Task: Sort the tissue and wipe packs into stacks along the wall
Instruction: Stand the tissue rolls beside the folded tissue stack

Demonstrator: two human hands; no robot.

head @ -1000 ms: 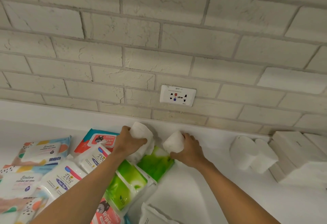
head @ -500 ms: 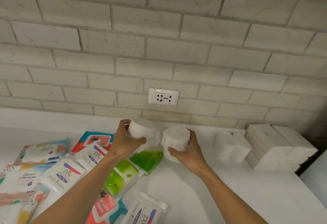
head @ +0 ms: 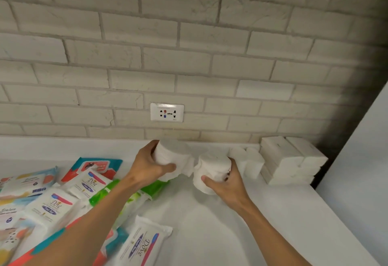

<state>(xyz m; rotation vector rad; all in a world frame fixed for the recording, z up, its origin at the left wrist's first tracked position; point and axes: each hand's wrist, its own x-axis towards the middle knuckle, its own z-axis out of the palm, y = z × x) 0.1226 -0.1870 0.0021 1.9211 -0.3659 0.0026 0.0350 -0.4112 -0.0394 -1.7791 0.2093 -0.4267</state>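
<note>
My left hand (head: 149, 167) grips a white tissue roll pack (head: 172, 154), held above the white counter (head: 210, 223). My right hand (head: 226, 184) grips a second white tissue roll pack (head: 212, 167) just to its right. Two more white rolls (head: 247, 160) stand against the wall next to my right hand. Beyond them is a stack of white tissue packs (head: 294, 158) in the corner. A loose pile of wipe packs covers the left: Dove packs (head: 56, 207), green packs (head: 134, 196), a red and teal pack (head: 94, 165).
A brick wall with a power socket (head: 167, 112) runs behind the counter. Another Dove pack (head: 144, 242) lies near the front edge. A pale wall or cabinet side (head: 361, 171) closes off the right end.
Both hands lifted the two white rolls off the wipe pile and carried them right, toward the rolls by the wall. The view has swung right too.
</note>
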